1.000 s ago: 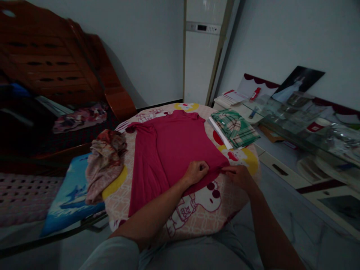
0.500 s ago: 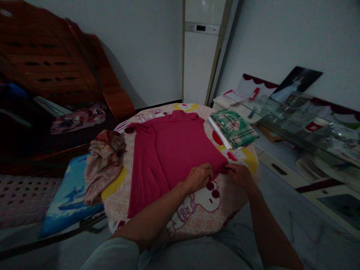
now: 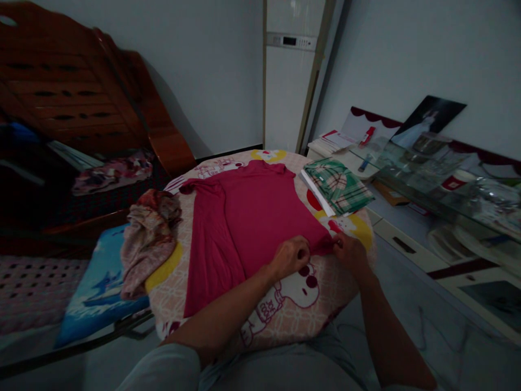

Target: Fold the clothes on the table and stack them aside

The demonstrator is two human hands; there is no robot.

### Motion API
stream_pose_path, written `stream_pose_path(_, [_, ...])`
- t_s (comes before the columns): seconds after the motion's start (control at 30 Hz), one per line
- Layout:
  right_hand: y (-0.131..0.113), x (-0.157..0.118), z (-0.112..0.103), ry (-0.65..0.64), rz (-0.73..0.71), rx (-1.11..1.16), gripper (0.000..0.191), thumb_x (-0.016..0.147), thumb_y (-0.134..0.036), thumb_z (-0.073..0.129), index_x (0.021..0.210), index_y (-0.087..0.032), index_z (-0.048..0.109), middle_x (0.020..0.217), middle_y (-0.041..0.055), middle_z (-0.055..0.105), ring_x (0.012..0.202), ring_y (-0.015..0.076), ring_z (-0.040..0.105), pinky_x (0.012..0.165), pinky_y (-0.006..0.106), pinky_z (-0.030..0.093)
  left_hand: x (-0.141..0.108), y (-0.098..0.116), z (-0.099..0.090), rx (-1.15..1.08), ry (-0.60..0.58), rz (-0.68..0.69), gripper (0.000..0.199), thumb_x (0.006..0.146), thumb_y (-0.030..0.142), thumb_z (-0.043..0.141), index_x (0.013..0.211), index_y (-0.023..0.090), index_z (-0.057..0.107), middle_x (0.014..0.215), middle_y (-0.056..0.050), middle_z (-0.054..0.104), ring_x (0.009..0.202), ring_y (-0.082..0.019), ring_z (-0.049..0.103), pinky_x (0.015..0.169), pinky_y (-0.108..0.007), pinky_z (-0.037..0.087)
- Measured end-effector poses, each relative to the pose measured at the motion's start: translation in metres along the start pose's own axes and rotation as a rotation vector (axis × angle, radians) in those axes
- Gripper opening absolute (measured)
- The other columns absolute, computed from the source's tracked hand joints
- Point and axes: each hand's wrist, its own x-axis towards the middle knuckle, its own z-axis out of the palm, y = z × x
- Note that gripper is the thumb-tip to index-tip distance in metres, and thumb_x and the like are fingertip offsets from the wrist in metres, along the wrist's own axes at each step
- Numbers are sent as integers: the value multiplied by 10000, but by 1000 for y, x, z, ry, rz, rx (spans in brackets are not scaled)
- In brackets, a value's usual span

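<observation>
A pink shirt point(image 3: 264, 212) lies spread on a round table with a patterned cloth point(image 3: 325, 309), its left side folded over in creases. My left hand point(image 3: 291, 257) is closed at the shirt's near edge, fingers curled, pinching the fabric. At the shirt's near right corner, my right hand point(image 3: 349, 252) grips the pink fabric between thumb and fingers. Beyond it, a folded green plaid garment point(image 3: 337, 184) rests on something white and flat at the table's right edge.
A crumpled patterned cloth point(image 3: 148, 239) hangs over the table's left edge, beside a blue printed stool top point(image 3: 101, 288). A wooden bench point(image 3: 69, 108) stands at back left. Glass shelf point(image 3: 431, 195) with cups is at the right.
My right hand has shifted slightly right, drawing the shirt's corner outward and flatter. My left hand has stayed nearly in place, its fingers more curled.
</observation>
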Motion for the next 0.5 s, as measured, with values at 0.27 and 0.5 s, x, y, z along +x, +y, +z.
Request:
stream_pose_path(0.27, [10, -3, -8, -64, -23, -126, 191, 829, -178, 530, 939, -194, 686, 853, 72, 717, 818, 212, 642, 660, 283, 351, -1, 1, -5, -209, -116, 156, 176, 890, 166, 528, 949, 165, 695, 980, -53, 713, 942, -153, 651, 876, -262, 490])
stream_pose_path(0.5, [14, 6, -5, 57, 64, -89, 203, 859, -212, 521, 900, -169, 715, 872, 109, 724, 782, 211, 641, 651, 284, 365, 0, -10, 2, 4, -53, 127, 384, 956, 149, 381, 1253, 175, 623, 1300, -104, 640, 1239, -191, 564, 1090, -379, 415])
